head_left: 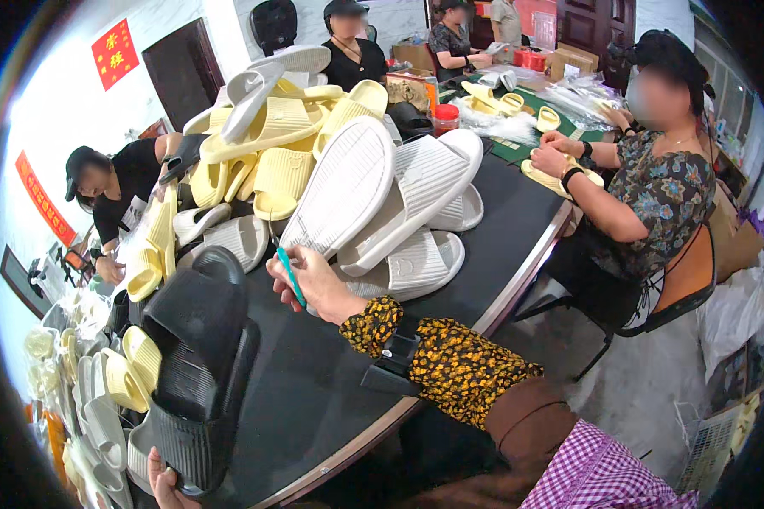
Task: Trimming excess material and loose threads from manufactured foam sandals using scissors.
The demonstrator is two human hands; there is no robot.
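My right hand (321,287) is closed around a slim teal-handled tool (290,276) with a thin dark tip pointing up; its exact kind is unclear. Just beyond the knuckles is a white slipper (344,182) with its sole showing, leaning on other white slippers (416,204). At the lower left edge, my left hand (168,485), partly cut off by the frame, has its fingers bent at the edge of a black slipper (187,441) and appears to grip it. Another black slipper (204,310) lies against that one, farther up.
Yellow and white slippers form a tall pile (280,127) on the dark table (314,399). More slippers (102,399) crowd the left side. A co-worker (662,170) sits at right handling a yellow slipper; another (119,187) leans in at left. A chair (679,293) stands beside the table's right edge.
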